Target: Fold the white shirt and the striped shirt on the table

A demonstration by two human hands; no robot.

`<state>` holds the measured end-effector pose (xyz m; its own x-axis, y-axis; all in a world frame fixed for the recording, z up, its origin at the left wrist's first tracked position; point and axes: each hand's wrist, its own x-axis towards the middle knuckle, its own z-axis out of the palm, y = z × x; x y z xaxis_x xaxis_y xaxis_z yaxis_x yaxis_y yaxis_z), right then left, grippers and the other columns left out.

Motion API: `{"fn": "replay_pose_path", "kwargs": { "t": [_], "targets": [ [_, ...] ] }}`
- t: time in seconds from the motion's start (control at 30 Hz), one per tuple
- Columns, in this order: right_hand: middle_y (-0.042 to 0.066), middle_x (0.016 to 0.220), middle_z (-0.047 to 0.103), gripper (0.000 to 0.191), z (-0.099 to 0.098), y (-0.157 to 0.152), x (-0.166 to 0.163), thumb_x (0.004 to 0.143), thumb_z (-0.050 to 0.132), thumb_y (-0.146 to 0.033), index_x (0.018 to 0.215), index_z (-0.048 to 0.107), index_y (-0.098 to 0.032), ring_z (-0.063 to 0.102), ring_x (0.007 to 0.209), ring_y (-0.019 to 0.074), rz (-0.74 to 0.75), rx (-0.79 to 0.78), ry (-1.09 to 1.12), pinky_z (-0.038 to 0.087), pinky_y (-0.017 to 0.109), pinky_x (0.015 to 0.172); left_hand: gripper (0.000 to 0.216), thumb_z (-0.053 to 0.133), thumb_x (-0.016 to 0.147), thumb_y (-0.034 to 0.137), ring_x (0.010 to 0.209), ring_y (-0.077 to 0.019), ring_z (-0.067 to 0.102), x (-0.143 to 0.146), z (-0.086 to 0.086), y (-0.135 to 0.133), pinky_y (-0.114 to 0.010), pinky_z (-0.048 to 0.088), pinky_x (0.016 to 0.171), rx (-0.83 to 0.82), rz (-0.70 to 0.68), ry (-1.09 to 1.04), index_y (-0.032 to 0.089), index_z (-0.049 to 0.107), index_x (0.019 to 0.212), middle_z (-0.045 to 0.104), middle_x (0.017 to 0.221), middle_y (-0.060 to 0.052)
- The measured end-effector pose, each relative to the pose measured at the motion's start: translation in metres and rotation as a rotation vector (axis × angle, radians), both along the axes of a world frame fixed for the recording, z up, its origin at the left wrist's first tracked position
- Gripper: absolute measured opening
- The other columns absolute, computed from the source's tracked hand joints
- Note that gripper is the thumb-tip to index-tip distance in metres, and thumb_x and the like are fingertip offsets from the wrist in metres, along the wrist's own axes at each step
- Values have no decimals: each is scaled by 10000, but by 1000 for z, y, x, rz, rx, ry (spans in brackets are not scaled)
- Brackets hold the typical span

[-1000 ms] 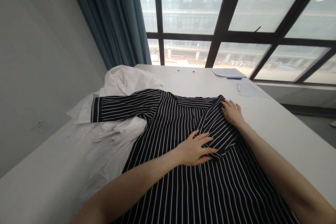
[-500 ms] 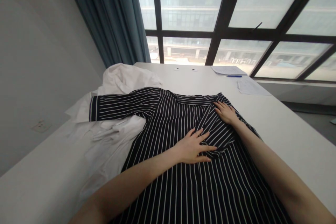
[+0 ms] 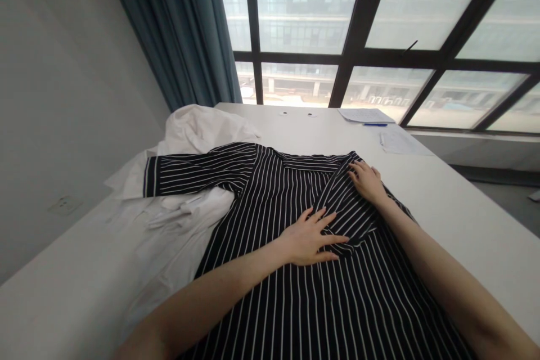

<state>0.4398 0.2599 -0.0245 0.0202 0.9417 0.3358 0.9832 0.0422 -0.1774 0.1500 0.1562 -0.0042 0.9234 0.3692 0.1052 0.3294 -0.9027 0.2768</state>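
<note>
A black shirt with white stripes (image 3: 270, 208) is spread out on the white table (image 3: 455, 202). Its left-hand sleeve stretches out sideways over white cloth, while the other sleeve is folded inward across the body. My left hand (image 3: 310, 239) lies flat, fingers spread, by the lower end of the folded sleeve. Up at the shoulder fold, my right hand (image 3: 366, 181) rests on the fabric with its fingers stretched out and slightly bent. Neither hand grips anything.
White cloth (image 3: 198, 126) is heaped along the table's left side, against the wall. Toward the far right lie papers (image 3: 365, 116), a blue pen (image 3: 375, 124) and a pale sheet (image 3: 403, 143). A blue curtain (image 3: 189, 28) and windows stand behind.
My right hand has shifted slightly to the right along the shoulder fold, its fingers a little more bent. My left hand stays in place on the shirt.
</note>
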Motion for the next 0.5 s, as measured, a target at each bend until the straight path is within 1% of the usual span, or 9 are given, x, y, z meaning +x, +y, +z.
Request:
{"fn": "replay_pose_path", "kwargs": {
  "t": [0.07,0.13,0.2,0.23,0.27,0.3,0.4,0.5],
  "targets": [
    [90,1340,591,359,6,-15,-7,942,372,-294,1196,619,-233,485,1290,258,106,7,3,307,539,1093,517,365,972,574,1471,-321,152,0,-2,0,-584,185,1149,1,13,-24,376,389,1448,171,1612,-48],
    [46,1248,653,328,12,-33,-10,915,393,-240,1115,652,-257,548,1217,224,293,-15,26,341,492,1082,549,372,971,569,1470,-311,162,0,-5,0,-558,198,1157,-3,38,-58,337,360,1469,155,1614,-73],
    [38,1210,669,331,15,-49,-12,859,442,-186,1101,657,-258,559,1197,222,498,-52,62,367,479,1062,586,379,968,572,1471,-305,161,0,-8,-1,-525,217,1161,-1,74,-89,281,355,1475,154,1610,-108],
    [44,1204,670,342,14,-55,-12,834,467,-173,1108,655,-254,557,1198,232,574,-66,80,379,485,1046,598,381,966,574,1471,-305,159,0,-9,-1,-510,223,1162,3,92,-98,252,367,1470,163,1606,-124],
    [51,1196,672,341,13,-61,-12,822,488,-173,1107,656,-251,559,1194,242,615,-72,95,391,490,1030,604,379,966,576,1472,-304,158,0,-9,-1,-498,226,1163,9,109,-100,227,386,1459,181,1600,-136],
    [56,1181,676,317,11,-65,-12,825,504,-186,1093,660,-251,568,1179,247,621,-70,104,403,489,1012,608,370,968,578,1471,-300,161,1,-10,-1,-490,225,1165,16,122,-97,207,403,1448,209,1591,-143],
    [69,1089,700,181,3,-69,-13,876,528,-262,988,668,-240,613,1086,249,571,-16,116,429,466,950,630,323,980,578,1467,-271,192,1,-8,-2,-466,197,1178,35,129,-76,157,405,1442,305,1558,-138],
    [60,1030,709,141,-1,-68,-13,914,518,-295,941,646,-241,627,1021,242,516,53,65,397,459,936,640,295,990,568,1454,-250,238,2,-6,-3,-442,167,1187,45,113,-63,127,399,1442,345,1543,-116]
  ]
}}
